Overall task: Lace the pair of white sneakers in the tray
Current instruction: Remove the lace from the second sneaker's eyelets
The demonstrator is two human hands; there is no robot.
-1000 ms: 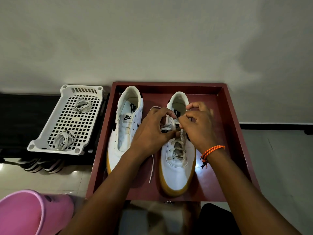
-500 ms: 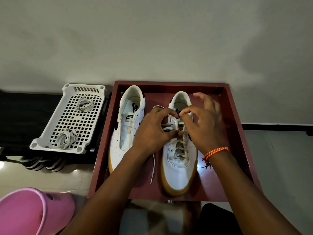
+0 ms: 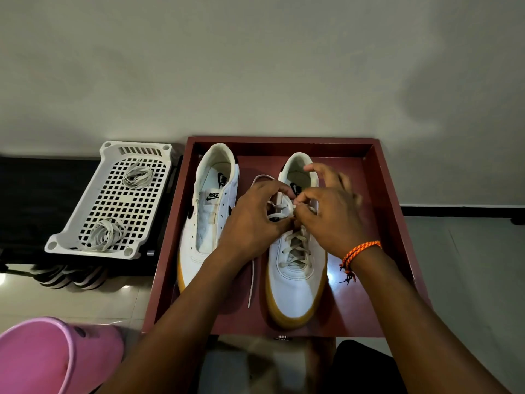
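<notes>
White lace (image 3: 279,207) sits pinched in both hands at frame centre: left hand (image 3: 252,223) steadies it, right hand (image 3: 326,217) seemingly feeds an upper eyelet of the right-side sneaker (image 3: 297,251).

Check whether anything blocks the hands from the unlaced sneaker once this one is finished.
Nothing visible does. The unlaced sneaker lies open beside the left hand in the tray; only a loose lace end trails between the two shoes.
</notes>
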